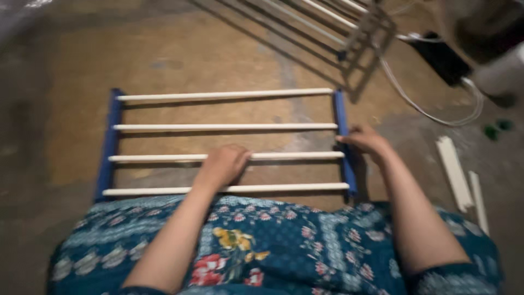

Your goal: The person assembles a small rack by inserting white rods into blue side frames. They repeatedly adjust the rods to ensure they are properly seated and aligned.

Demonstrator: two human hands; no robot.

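A rack frame lies flat on the floor in front of me, with two blue side bars (108,147) and several white rods (224,127) running across. My left hand (224,164) is curled over the third rod from the far side, near its middle. My right hand (364,140) grips the right blue side bar (342,112) about halfway along. My lap, in a blue flowered cloth (284,246), covers the near edge of the frame.
A second rack section with white rods (349,27) lies at the top right. A black box (439,57) with a white cable (431,112) sits beyond it. Two loose white strips (456,172) lie on the floor at right.
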